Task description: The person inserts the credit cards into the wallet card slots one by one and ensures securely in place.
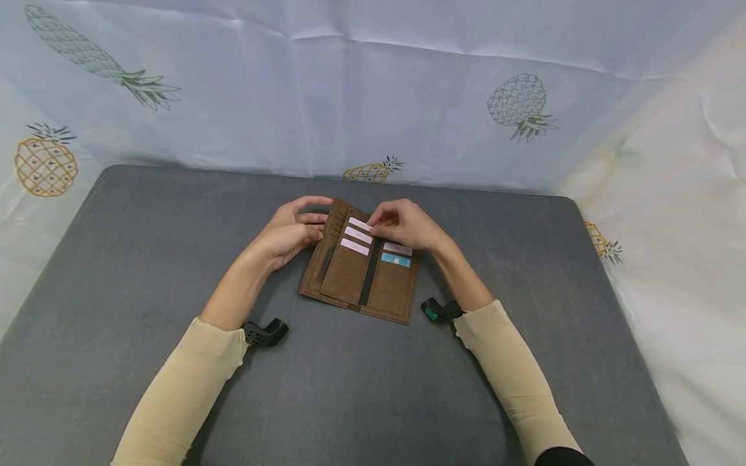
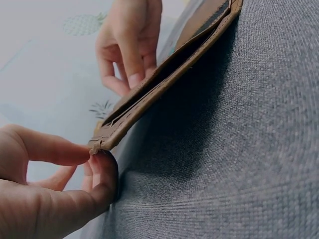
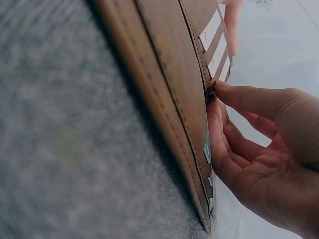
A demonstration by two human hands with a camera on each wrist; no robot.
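Note:
A brown leather wallet (image 1: 344, 279) lies spread open, tilted, on the grey table, with an inner leaf of card slots showing. Pale cards (image 1: 355, 246) poke out of the slots on the leaf, and a blue card (image 1: 395, 259) with another pale one sits in the right panel. My left hand (image 1: 289, 234) pinches the wallet's outer left edge; in the left wrist view that edge (image 2: 159, 89) stands raised over the cloth. With thumb and fingertips, my right hand (image 3: 269, 134) pinches the inner leaf's upper edge beside the pale cards (image 3: 212, 32).
The grey table (image 1: 350, 401) extends around the wallet on all sides. Behind it hangs a white curtain (image 1: 408, 116) printed with pineapples. A black wrist mount (image 1: 266, 332) sits at the left sleeve, another mount (image 1: 441, 310) at the right.

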